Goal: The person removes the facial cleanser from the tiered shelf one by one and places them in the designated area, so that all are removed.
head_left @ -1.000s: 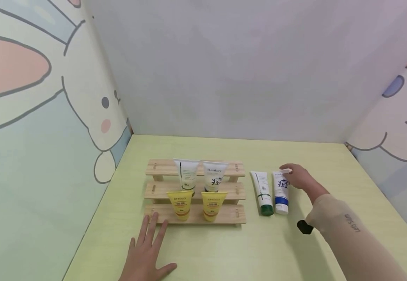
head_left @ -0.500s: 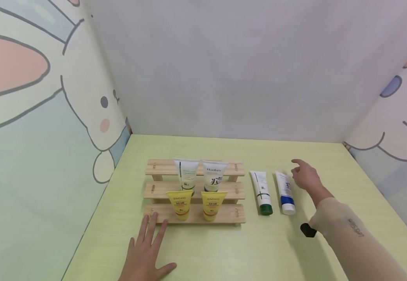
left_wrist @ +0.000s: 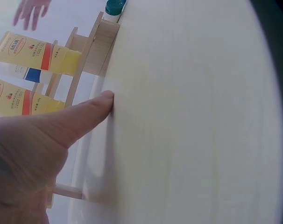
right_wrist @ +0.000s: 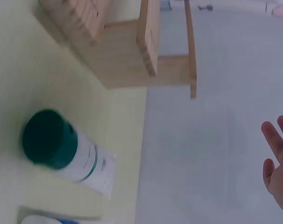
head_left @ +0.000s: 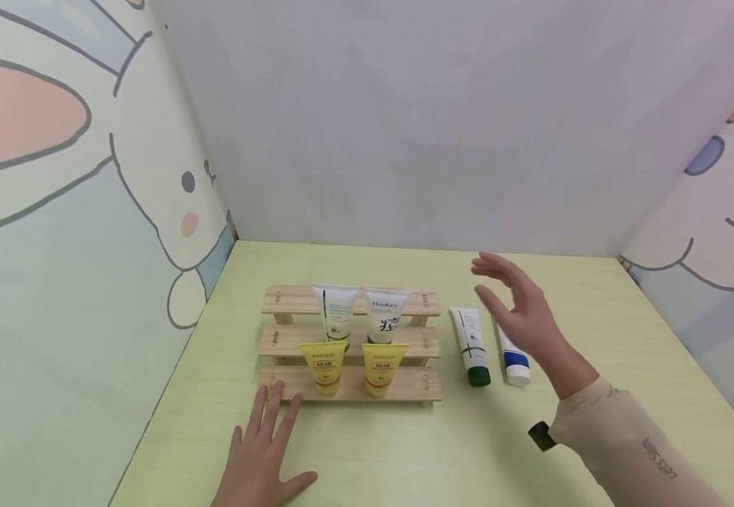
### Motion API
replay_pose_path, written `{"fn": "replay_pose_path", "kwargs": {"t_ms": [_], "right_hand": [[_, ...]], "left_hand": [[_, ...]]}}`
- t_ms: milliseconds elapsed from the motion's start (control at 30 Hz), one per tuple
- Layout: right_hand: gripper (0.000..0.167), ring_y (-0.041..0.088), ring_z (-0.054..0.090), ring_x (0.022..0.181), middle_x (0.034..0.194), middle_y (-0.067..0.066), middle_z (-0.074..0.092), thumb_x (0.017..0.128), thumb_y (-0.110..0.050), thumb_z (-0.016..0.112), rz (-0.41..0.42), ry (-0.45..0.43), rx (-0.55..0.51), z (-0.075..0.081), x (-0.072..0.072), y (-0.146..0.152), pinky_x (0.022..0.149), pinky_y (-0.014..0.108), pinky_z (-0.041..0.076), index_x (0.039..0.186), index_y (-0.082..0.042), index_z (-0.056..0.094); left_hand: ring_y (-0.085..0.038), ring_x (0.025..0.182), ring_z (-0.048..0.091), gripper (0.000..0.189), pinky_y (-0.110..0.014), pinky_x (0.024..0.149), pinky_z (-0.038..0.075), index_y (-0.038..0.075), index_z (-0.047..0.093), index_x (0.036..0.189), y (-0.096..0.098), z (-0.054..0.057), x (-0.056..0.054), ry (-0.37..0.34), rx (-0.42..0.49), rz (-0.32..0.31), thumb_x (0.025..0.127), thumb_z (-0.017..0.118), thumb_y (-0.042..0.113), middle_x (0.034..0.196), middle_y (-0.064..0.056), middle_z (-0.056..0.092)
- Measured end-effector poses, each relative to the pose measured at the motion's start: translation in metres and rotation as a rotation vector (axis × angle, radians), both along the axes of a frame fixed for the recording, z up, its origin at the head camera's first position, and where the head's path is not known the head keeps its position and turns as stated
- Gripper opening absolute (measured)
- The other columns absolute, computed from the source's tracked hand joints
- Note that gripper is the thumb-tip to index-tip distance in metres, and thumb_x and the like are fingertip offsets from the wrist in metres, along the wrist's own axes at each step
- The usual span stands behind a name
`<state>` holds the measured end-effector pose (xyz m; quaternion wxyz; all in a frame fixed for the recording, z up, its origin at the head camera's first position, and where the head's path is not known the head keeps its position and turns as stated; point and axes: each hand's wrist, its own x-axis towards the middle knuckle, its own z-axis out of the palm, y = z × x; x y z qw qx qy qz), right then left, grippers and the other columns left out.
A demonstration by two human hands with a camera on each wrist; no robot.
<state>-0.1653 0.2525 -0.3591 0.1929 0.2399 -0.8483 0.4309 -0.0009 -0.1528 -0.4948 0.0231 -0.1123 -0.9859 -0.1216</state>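
My left hand (head_left: 257,451) lies with fingers spread, its fingertips at the left front of a three-step wooden rack (head_left: 354,384). Two yellow tubes (head_left: 326,367) stand cap-down on the front step. Behind them are two white tubes, one with a green stripe (head_left: 338,310) and one marked Hankey (head_left: 384,313). Right of the rack lie a white tube with a green cap (head_left: 471,345) and a white tube with a blue band (head_left: 516,360). My right hand (head_left: 521,306) hovers above these two, fingers gently bent, holding nothing; it hides the blue-banded tube's upper end.
The pale yellow-green table (head_left: 405,458) has a plain back wall (head_left: 405,127) behind it. Cartoon-painted side walls (head_left: 119,282) bound it left and right. A small black piece (head_left: 541,436) sits at the right sleeve's cuff.
The right hand has released the blue-banded tube, which lies slightly farther right and tilted. That hand has lifted and swung left over the lying tubes. The left hand has stayed put.
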Motion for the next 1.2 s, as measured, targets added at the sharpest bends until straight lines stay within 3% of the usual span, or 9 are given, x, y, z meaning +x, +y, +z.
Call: {"fn": "replay_pose_path", "kwargs": {"t_ms": [67,167,300,433,667,867,1033,1200], "right_hand": [[0.061,-0.003,0.057,0.132,0.139,-0.010,0.065,0.094,0.011,0.066,0.095,0.069,-0.006,0.003,0.006,-0.016,0.117,0.014,0.036,0.151,-0.006,0.053],[0.063,0.005,0.059,0.134,0.139,0.001,0.067,0.088,0.015,0.069,0.205,0.130,0.007,0.006,0.010,-0.036,0.118,0.015,0.037,0.148,0.000,0.054],[0.062,0.015,0.062,0.133,0.137,0.016,0.068,0.088,0.010,0.073,0.266,0.145,0.050,0.005,0.012,-0.055,0.118,0.018,0.039,0.146,-0.002,0.056],[0.062,0.023,0.061,0.134,0.139,0.015,0.067,0.089,0.006,0.076,0.301,0.123,0.088,0.005,0.013,-0.071,0.116,0.028,0.042,0.146,-0.006,0.057],[0.057,0.028,0.063,0.129,0.145,0.011,0.064,0.094,-0.001,0.074,0.313,0.034,0.138,0.001,0.010,-0.091,0.107,0.053,0.050,0.147,-0.009,0.056],[0.047,0.025,0.069,0.114,0.142,0.013,0.067,0.099,-0.003,0.070,0.276,-0.043,0.102,-0.006,0.010,-0.101,0.099,0.051,0.059,0.144,-0.008,0.059],[0.043,0.024,0.072,0.107,0.137,0.013,0.069,0.099,-0.002,0.069,0.257,-0.046,0.060,-0.009,0.012,-0.104,0.093,0.045,0.063,0.141,-0.007,0.061],[0.042,0.026,0.072,0.105,0.129,0.014,0.071,0.100,-0.001,0.068,0.250,-0.067,0.037,-0.009,0.012,-0.104,0.091,0.051,0.063,0.141,-0.007,0.060]], "left_hand": [[-0.038,0.159,0.016,0.119,-0.081,0.093,0.047,0.020,0.030,0.164,0.000,0.001,0.000,-0.001,0.003,0.000,0.071,0.085,0.069,0.176,-0.012,0.013],[-0.039,0.159,0.017,0.119,-0.082,0.093,0.046,0.020,0.031,0.164,0.000,0.001,-0.001,-0.009,0.007,0.003,0.071,0.085,0.070,0.176,-0.012,0.013],[-0.040,0.159,0.017,0.119,-0.082,0.094,0.045,0.021,0.031,0.165,0.000,0.001,-0.001,-0.031,0.003,0.012,0.071,0.084,0.071,0.176,-0.012,0.012],[-0.040,0.159,0.016,0.120,-0.083,0.095,0.045,0.021,0.030,0.165,-0.001,0.000,-0.002,-0.041,0.006,0.017,0.071,0.085,0.071,0.176,-0.011,0.011],[-0.041,0.159,0.016,0.119,-0.083,0.096,0.044,0.021,0.031,0.165,-0.001,0.002,-0.002,-0.062,0.017,0.022,0.071,0.085,0.070,0.176,-0.011,0.011],[-0.042,0.159,0.017,0.119,-0.083,0.096,0.044,0.020,0.032,0.165,0.001,0.004,-0.002,-0.067,0.020,0.019,0.071,0.085,0.069,0.176,-0.012,0.012],[-0.042,0.159,0.017,0.119,-0.083,0.096,0.044,0.019,0.034,0.164,0.001,0.006,-0.002,-0.065,0.021,0.020,0.070,0.086,0.068,0.176,-0.013,0.013],[-0.043,0.158,0.017,0.119,-0.083,0.096,0.044,0.019,0.034,0.164,0.001,0.007,-0.002,-0.070,0.019,0.021,0.069,0.087,0.068,0.176,-0.013,0.013]]}}
